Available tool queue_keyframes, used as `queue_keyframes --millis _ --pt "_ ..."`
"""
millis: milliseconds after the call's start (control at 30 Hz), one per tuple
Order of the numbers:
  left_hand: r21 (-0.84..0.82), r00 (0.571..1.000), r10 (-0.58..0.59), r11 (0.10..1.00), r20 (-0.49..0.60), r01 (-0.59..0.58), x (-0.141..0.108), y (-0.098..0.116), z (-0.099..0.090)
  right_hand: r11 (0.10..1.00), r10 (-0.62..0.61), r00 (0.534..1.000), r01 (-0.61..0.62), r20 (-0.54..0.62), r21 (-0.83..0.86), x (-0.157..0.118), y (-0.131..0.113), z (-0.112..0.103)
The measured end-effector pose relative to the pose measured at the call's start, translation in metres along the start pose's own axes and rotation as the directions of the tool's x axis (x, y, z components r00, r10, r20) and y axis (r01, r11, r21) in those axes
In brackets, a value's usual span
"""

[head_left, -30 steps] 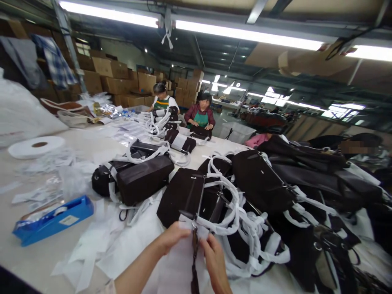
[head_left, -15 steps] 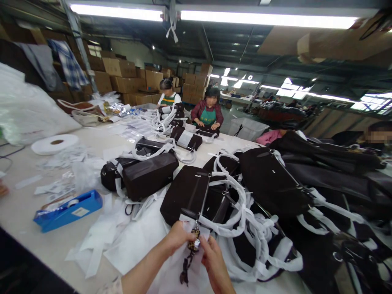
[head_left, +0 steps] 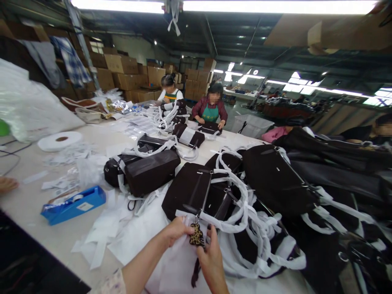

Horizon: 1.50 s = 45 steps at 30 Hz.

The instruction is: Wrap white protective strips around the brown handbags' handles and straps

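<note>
A leopard-print bag charm [head_left: 196,235] hangs by a metal clip from the end of a dark brown handbag [head_left: 183,190]. My left hand [head_left: 175,233] pinches the charm's left edge, thumb on top, with thin white wrapping paper [head_left: 171,261] under the fingers. On the other side, my right hand [head_left: 211,257] is closed at the charm's lower right, fingers curled against it. A dark tassel-like strip [head_left: 195,274] dangles below, beside the right hand. White-wrapped handles [head_left: 243,204] loop to the right of the handbag.
More dark handbags [head_left: 277,179] pile up at right; another bag [head_left: 153,171] lies left of centre. A blue tape dispenser [head_left: 75,205] and a white roll [head_left: 59,141] are on the table. Two co-workers [head_left: 211,110] work across it. Another person's hand [head_left: 7,184] shows at far left.
The charm has turned so its leopard-print face shows more plainly. My right hand has shifted, fingers now nearer the charm's lower edge. The view has tilted slightly.
</note>
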<state>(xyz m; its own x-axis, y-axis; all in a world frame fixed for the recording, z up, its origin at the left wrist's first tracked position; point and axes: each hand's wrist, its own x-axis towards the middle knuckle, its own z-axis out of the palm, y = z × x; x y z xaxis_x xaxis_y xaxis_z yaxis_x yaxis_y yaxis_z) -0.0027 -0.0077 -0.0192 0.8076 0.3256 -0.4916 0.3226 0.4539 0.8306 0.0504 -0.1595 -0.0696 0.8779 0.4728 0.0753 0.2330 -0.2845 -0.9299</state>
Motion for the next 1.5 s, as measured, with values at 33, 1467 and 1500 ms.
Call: queue_keyframes --millis 33,1467,1500 --pt "0.028 1.000 0.003 1.000 0.009 -0.003 0.001 0.001 -0.001 0.998 -0.055 0.999 0.055 0.000 -0.035 0.000 -0.001 -0.002" --pt "0.106 0.992 0.122 0.987 -0.041 -0.117 -0.006 -0.001 0.012 0.734 0.402 0.886 -0.462 0.230 0.498 -0.002 -0.023 -0.001" --pt "0.099 0.992 0.118 0.989 -0.034 -0.114 -0.008 -0.001 0.012 0.745 0.398 0.890 -0.456 0.224 0.487 -0.002 -0.021 -0.002"
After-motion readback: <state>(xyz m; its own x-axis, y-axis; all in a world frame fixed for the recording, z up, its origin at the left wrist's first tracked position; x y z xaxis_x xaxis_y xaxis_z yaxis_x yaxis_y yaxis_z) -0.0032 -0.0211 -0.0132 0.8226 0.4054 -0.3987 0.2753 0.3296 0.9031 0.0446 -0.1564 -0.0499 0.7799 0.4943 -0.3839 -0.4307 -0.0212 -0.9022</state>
